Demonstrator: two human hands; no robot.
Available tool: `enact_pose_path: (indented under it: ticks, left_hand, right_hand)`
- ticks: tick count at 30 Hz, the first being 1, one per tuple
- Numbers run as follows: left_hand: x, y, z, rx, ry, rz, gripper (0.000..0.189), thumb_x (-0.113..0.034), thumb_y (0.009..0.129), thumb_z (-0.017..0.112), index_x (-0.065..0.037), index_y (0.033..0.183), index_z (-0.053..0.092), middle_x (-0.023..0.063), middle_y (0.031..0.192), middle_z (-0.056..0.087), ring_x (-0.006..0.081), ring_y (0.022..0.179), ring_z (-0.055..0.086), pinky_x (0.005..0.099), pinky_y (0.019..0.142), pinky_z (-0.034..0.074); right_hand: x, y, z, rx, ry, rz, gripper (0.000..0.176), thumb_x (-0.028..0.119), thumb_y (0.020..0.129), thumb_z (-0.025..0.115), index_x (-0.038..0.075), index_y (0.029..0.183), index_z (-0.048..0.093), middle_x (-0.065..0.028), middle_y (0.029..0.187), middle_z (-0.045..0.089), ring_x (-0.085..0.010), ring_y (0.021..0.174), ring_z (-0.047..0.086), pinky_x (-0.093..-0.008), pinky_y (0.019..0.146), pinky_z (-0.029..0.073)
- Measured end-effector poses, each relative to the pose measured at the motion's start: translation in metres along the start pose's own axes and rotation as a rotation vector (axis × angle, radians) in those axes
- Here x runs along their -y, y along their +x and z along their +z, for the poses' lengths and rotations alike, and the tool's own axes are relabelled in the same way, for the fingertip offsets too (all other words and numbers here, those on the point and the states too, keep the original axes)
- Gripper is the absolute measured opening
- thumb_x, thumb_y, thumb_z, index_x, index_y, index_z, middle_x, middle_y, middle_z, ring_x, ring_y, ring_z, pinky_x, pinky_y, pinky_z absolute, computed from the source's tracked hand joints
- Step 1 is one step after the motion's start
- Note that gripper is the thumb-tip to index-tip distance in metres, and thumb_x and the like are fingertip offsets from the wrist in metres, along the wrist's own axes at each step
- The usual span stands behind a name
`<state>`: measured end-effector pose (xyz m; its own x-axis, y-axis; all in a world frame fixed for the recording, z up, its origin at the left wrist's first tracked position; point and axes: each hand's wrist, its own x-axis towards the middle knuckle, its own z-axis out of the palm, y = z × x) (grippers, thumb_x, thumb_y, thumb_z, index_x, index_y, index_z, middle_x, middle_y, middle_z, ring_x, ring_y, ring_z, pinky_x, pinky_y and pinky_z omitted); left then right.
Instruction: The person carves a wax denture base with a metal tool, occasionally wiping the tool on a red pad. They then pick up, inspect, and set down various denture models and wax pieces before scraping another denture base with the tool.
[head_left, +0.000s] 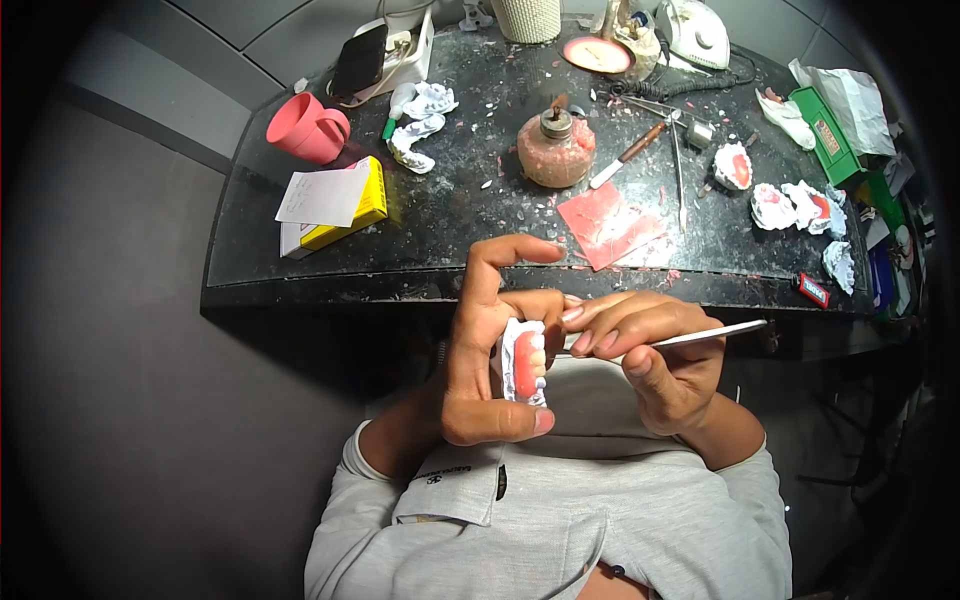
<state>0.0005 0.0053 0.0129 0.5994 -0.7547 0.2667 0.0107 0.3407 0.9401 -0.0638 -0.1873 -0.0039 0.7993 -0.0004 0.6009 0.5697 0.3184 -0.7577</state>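
Observation:
My left hand grips a white plaster dental cast with pink wax gums and teeth, held upright below the table's front edge. My right hand pinches a thin metal wax knife whose blade end points toward the cast; its handle sticks out to the right. The two hands touch near the cast. The tool's tip is hidden behind my fingers.
On the dark table stand a spirit lamp, pink wax sheets, a knife, a yellow box, a pink cup, a phone, several plaster casts and a green box.

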Motion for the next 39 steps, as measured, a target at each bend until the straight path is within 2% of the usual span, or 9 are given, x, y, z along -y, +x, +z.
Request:
enact_pose_path:
  ticks: [2,15,21,24,30,32,34,37,39]
  left_hand:
    - [-0.017,0.001,0.014,-0.183,-0.18,-0.236,0.11,-0.012,0.059,0.079,-0.006,0.148,0.016,0.0043,0.09,0.059,0.0108,0.082,0.053,0.0271,0.074,0.04]
    - [-0.012,0.0,0.008,-0.108,-0.225,-0.195,0.105,-0.004,0.063,0.073,-0.008,0.149,0.014,0.006,0.095,0.054,0.0061,0.073,0.044,0.0247,0.069,0.036]
    - [-0.016,0.002,0.011,-0.165,-0.242,-0.237,0.112,-0.013,0.059,0.081,-0.008,0.15,0.015,0.0075,0.099,0.061,0.0125,0.09,0.056,0.0271,0.075,0.041]
    - [-0.008,0.002,0.009,-0.097,-0.218,-0.146,0.104,-0.004,0.063,0.072,-0.006,0.149,0.013,0.0168,0.108,0.062,0.0145,0.092,0.058,0.0265,0.081,0.043]
    - [0.003,-0.001,-0.009,-0.032,0.289,0.077,0.097,-0.003,0.064,0.07,0.001,0.145,0.017,0.0082,0.083,0.056,0.0118,0.074,0.052,0.0274,0.069,0.038]
    - [0.002,0.0,-0.006,-0.1,0.343,0.101,0.095,-0.003,0.064,0.071,0.001,0.143,0.019,0.0042,0.075,0.049,0.0111,0.067,0.047,0.0279,0.063,0.034]
    - [0.002,0.0,-0.004,-0.131,0.34,0.09,0.096,-0.008,0.065,0.074,0.001,0.143,0.02,0.0028,0.073,0.047,0.0108,0.065,0.044,0.0275,0.063,0.033]
    - [0.003,0.001,-0.002,-0.167,0.341,0.088,0.097,-0.012,0.065,0.078,0.0,0.143,0.021,0.0014,0.071,0.044,0.0106,0.064,0.041,0.027,0.062,0.032]
    - [0.002,0.002,-0.002,-0.175,0.346,0.098,0.097,-0.012,0.065,0.078,0.0,0.143,0.021,0.0014,0.071,0.044,0.0106,0.064,0.041,0.0269,0.062,0.032]
  right_hand:
    - [0.0,-0.001,0.001,-0.018,0.03,0.033,0.018,0.012,0.1,0.066,-0.005,0.102,0.073,-0.0197,0.1,0.075,-0.0347,0.108,0.071,-0.0466,0.098,0.056]
    - [-0.002,-0.003,0.002,-0.005,0.056,0.091,0.018,0.011,0.101,0.065,-0.005,0.104,0.073,-0.0195,0.101,0.075,-0.0354,0.117,0.067,-0.0472,0.1,0.054]
    - [-0.001,-0.003,0.005,-0.025,0.066,0.112,0.019,0.012,0.101,0.065,-0.005,0.105,0.072,-0.0185,0.1,0.075,-0.035,0.117,0.068,-0.0488,0.105,0.051]
    - [0.002,-0.001,0.003,-0.004,0.091,0.152,0.02,0.013,0.102,0.065,-0.005,0.106,0.072,-0.0177,0.1,0.076,-0.0334,0.116,0.069,-0.0497,0.109,0.047]
    - [0.003,0.0,-0.006,-0.047,0.195,0.294,0.028,0.024,0.103,0.065,-0.003,0.104,0.07,-0.0185,0.098,0.076,-0.033,0.109,0.072,-0.054,0.114,0.041]
    - [-0.005,0.0,-0.015,-0.089,0.254,0.118,0.031,0.031,0.101,0.067,0.0,0.099,0.067,-0.0197,0.097,0.075,-0.0355,0.108,0.072,-0.0561,0.114,0.039]
    - [0.0,0.003,-0.018,-0.112,0.209,0.054,0.034,0.033,0.101,0.065,0.0,0.096,0.06,-0.0228,0.095,0.073,-0.0374,0.102,0.074,-0.0585,0.104,0.05]
    - [0.007,0.003,-0.023,-0.111,0.402,0.127,0.032,0.027,0.104,0.058,-0.004,0.102,0.051,-0.0285,0.097,0.07,-0.0381,0.093,0.075,-0.0472,0.078,0.068]
    - [0.009,0.001,-0.024,-0.134,0.365,0.176,0.03,0.025,0.105,0.058,-0.004,0.103,0.05,-0.0287,0.099,0.07,-0.0383,0.096,0.075,-0.0473,0.079,0.067]
